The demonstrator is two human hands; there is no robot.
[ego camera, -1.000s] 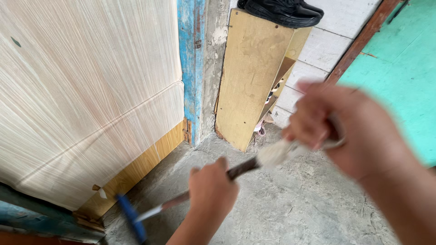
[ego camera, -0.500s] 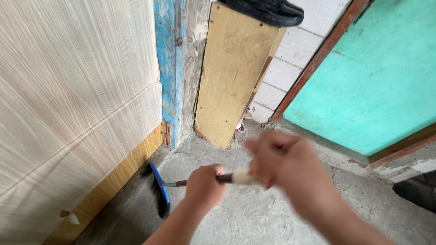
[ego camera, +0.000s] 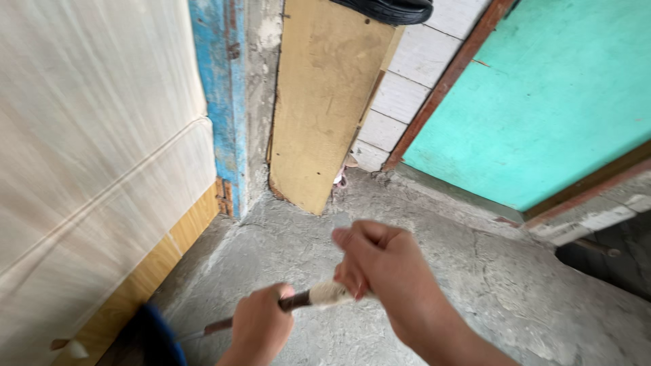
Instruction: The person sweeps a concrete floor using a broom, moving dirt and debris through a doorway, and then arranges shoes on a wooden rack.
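We see pale wood-grain panel (ego camera: 88, 135) at left, blue door frame (ego camera: 220, 102) far left, tan board (ego camera: 319, 102) leaning far centre w/ black shoe (ego camera: 390, 9) on top, turquoise door (ego camera: 542, 95) at right, rough concrete floor (ego camera: 475, 271) near.

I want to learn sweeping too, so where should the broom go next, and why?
Probably a short pull of the blue broom head away from the wooden board at the wall's foot, toward the open concrete floor. The head sits low left, close to that edge, and both the left hand and the right hand grip the handle, ready to draw it.
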